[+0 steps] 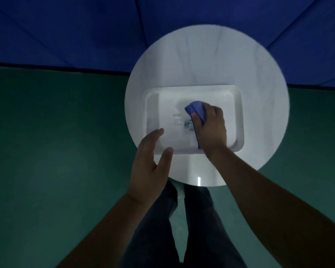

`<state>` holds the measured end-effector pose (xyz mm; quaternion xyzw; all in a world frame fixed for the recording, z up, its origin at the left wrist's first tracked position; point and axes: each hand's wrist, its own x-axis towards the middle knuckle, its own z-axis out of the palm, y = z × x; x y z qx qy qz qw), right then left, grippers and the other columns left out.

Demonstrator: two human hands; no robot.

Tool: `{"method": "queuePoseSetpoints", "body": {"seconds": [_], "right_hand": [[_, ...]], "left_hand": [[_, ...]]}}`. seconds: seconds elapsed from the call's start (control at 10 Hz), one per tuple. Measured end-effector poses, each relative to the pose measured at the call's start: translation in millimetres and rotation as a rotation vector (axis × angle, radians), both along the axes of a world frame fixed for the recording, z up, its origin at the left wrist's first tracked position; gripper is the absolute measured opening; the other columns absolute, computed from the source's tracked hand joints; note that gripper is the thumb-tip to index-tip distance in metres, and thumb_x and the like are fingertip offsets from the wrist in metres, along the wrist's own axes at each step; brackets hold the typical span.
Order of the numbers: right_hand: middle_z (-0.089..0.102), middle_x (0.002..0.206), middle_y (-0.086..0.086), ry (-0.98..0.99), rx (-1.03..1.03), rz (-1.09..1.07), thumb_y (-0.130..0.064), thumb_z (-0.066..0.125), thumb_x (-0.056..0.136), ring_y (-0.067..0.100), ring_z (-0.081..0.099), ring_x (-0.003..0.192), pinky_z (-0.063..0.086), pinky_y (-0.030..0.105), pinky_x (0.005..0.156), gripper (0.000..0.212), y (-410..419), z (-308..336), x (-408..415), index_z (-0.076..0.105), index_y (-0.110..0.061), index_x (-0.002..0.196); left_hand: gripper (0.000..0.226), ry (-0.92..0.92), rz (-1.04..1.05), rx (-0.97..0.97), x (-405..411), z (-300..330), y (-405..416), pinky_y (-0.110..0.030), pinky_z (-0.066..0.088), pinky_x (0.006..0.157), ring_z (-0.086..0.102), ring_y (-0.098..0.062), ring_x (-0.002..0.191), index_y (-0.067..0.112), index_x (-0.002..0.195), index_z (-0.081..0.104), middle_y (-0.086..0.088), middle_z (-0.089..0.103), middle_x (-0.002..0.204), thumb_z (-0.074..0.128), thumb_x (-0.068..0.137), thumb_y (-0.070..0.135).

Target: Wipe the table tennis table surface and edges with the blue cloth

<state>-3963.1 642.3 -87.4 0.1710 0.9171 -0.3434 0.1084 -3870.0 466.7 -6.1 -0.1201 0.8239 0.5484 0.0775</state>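
Note:
A blue cloth (196,110) lies bunched in a white rectangular tray (238,117) on a small round white table (259,78). My right hand (210,128) grips the cloth inside the tray, with fingers curled round it and most of the cloth hidden under the palm. My left hand (149,163) hovers at the tray's near left corner, fingers straight and spread, holding nothing. A blue table tennis table (66,26) stretches across the far side of the view.
Green floor (46,151) surrounds the round table. My legs in dark trousers (191,229) stand right below it. The tray has a small printed label (177,118) near its middle.

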Motion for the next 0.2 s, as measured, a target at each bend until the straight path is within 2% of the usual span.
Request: {"method": "queuePoseSetpoints", "body": {"seconds": [0.1, 0.2], "right_hand": [[0.042, 0.145, 0.012, -0.092, 0.009, 0.079, -0.040, 0.058, 0.098, 0.033, 0.044, 0.127, 0.043, 0.046, 0.104, 0.055, 1.3, -22.3, -6.6, 0.043, -0.017, 0.146], [0.037, 0.151, 0.016, -0.158, 0.019, 0.189, -0.035, 0.062, 0.096, 0.038, 0.039, 0.134, 0.036, 0.043, 0.109, 0.064, 10.3, -23.4, -13.1, 0.037, -0.014, 0.151]], "left_hand": [[0.050, -0.049, -0.026, -0.008, 2.3, -6.5, 5.4, -0.007, 0.035, 0.100, 0.047, 0.003, 0.126, 0.029, 0.137, 0.050, 0.013, 0.051, 0.132, 0.050, 0.090, 0.047], [0.057, -0.063, 0.019, -0.018, 1.9, -9.8, 5.6, -0.011, 0.038, 0.102, 0.049, -0.003, 0.126, 0.020, 0.140, 0.053, 0.006, 0.054, 0.134, 0.050, 0.090, 0.047]]}}
